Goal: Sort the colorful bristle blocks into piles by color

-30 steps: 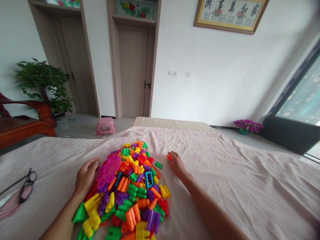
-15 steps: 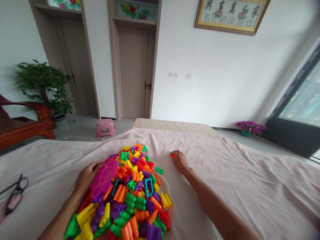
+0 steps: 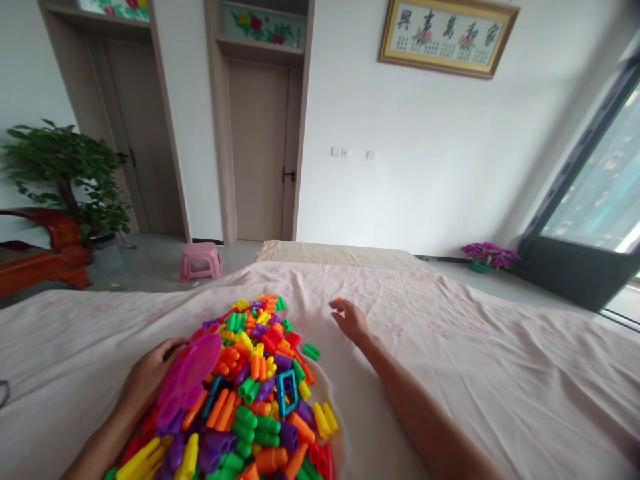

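Observation:
My left hand (image 3: 149, 373) is closed on the near edge of a translucent magenta plastic piece with rounded lobes (image 3: 193, 373), which leans on the left side of the block pile. Its fingertips are partly hidden. A heap of plastic building blocks (image 3: 244, 421), in orange, green, yellow, purple and red, lies to its right. My right hand (image 3: 351, 323) is beyond the heap's right side, low over the cloth, fingers bent. A small orange block (image 3: 341, 299) shows just past its fingertips, mostly hidden. A blue rectangular frame piece (image 3: 287, 393) rests on the heap.
A pale flowered cloth (image 3: 450, 373) covers the surface under the blocks. One green block (image 3: 311, 351) sits at the heap's right edge. Beyond are a pink stool (image 3: 201, 261), a wooden armchair (image 3: 45, 250), a potted plant (image 3: 65, 173) and purple flowers (image 3: 490, 255).
The view has shifted, so the scene sits further left and the glasses have mostly left it. My right thumb has moved apart from the fingers, and the orange block shows higher beside them.

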The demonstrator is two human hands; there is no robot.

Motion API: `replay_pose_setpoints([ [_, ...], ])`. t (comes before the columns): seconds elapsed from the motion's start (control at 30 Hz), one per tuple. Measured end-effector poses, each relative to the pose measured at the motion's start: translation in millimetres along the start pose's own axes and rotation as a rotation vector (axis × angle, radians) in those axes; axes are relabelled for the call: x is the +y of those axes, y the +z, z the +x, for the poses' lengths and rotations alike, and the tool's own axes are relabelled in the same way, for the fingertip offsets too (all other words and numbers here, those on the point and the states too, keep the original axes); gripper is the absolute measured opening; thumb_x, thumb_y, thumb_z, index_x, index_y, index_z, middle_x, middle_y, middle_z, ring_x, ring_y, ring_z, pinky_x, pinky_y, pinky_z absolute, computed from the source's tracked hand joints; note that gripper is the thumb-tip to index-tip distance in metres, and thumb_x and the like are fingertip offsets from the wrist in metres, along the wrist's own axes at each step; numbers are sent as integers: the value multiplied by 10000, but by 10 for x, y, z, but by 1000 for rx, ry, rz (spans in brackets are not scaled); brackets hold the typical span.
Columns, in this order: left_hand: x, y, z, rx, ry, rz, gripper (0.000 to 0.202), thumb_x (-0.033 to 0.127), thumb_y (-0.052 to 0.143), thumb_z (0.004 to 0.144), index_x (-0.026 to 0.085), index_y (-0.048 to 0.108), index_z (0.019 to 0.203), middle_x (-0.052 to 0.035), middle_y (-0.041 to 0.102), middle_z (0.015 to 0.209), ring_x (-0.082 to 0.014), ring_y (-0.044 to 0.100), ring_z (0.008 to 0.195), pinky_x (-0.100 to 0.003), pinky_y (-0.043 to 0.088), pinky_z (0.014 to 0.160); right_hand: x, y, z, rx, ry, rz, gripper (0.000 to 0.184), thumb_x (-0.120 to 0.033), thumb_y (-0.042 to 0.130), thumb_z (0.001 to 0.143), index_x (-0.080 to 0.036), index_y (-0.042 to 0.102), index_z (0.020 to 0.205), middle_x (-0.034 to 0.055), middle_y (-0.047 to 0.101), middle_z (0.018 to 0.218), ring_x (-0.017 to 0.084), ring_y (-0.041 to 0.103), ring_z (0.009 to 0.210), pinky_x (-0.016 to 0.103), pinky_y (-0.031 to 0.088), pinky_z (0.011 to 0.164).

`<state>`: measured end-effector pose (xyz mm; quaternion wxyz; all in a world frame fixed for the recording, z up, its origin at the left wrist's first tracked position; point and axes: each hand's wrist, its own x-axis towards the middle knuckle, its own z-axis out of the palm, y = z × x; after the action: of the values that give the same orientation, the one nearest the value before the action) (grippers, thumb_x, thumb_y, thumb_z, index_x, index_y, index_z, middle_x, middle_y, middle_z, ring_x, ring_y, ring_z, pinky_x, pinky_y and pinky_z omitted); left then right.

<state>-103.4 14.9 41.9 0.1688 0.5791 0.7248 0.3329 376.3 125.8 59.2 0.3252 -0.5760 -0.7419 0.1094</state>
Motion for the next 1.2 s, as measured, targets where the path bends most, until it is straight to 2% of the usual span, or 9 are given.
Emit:
replay_pose_setpoints([
  [0.1,57,-22,-34,-54,-54,-126,463,528,515,854,211,664,1156,0,767,1091,-237,713,1011,-237,538,791,-208,41,-154,-267,-67,257,330,-248,666,796,-205,724,1118,39,756,974,179,665,790,285,515,738],
  [0.2,96,-37,-62,-59,-69,-154,439,523,517,853,218,665,1133,9,769,1075,-238,712,1006,-240,532,799,-432,40,-279,-487,-109,276,416,-319,782,705,-237,741,1110,16,752,983,172,653,771,252,485,678],
  [0.43,61,-4,-44,-15,-32,-130,342,508,547,800,264,703,984,35,787,958,-287,729,948,-314,559,770,-681,-8,-359,-559,-238,156,407,-279,843,626,-262,756,1024,-14,708,918,158,615,772,233,441,688],
  [0.53,12,20,-13,25,-7,-144,319,496,571,750,285,722,935,34,793,903,-311,740,903,-338,576,708,-524,-47,-275,-421,-183,160,294,-211,799,649,-220,721,932,-23,670,829,133,582,712,222,414,642],
  [0.7,-24,42,13,30,-28,-155,330,528,589,723,294,735,903,20,793,840,-324,747,844,-349,585,650,79,-218,-109,173,91,-73,146,-190,666,776,-190,645,920,35,631,934,155,577,768,258,414,691],
  [0.77,1,35,-2,54,-27,-173,341,556,582,736,298,733,899,26,791,831,-320,746,842,-371,596,684,331,-271,-93,291,201,-168,147,-185,602,830,-187,644,970,71,620,1032,164,594,796,271,419,703],
  [0.9,129,-58,-85,38,-5,-292,459,602,537,821,228,704,1028,15,778,1014,-284,689,1077,-425,540,968,621,-289,-146,223,244,-288,239,-182,557,864,-183,674,1073,127,619,1169,221,622,960,313,444,810],
  [1.03,348,-250,-326,75,106,-289,595,601,405,921,149,585,1264,-91,625,1362,-257,528,1323,-431,393,1137,587,-261,-200,242,185,-369,338,-264,631,846,-224,673,1179,125,607,1295,302,563,1147,415,417,962],
  [1.2,741,-250,-1163,129,663,181,621,606,500,888,289,474,1421,-62,432,1540,-299,342,1452,-490,267,1210,121,-186,-224,165,-65,32,323,-383,623,881,-231,681,1160,103,657,1235,281,602,1123,447,462,977],
])
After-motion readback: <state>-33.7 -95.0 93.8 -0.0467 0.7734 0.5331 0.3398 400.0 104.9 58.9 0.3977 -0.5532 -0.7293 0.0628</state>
